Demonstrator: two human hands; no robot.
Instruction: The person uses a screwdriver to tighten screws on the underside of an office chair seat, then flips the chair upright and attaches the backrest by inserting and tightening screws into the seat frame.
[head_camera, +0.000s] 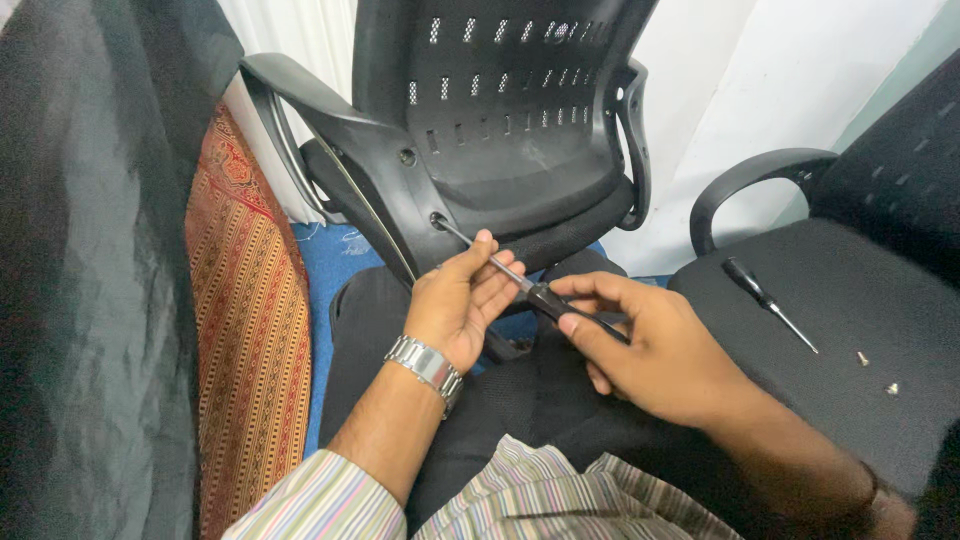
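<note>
At the lower side frame of the black mesh-backed office chair (500, 110), tip of a long black-handled screwdriver (520, 285) set into a screw hole. Right hand (650, 350) wrapped around the handle, fingers closed tight on it. Left hand (460, 300) half-curled, fingertips pinching the steel shaft. On the neighbouring black fabric chair seat (840, 300), near its right edge: second small black screwdriver (768, 303), two loose pale screws (876, 373).
</note>
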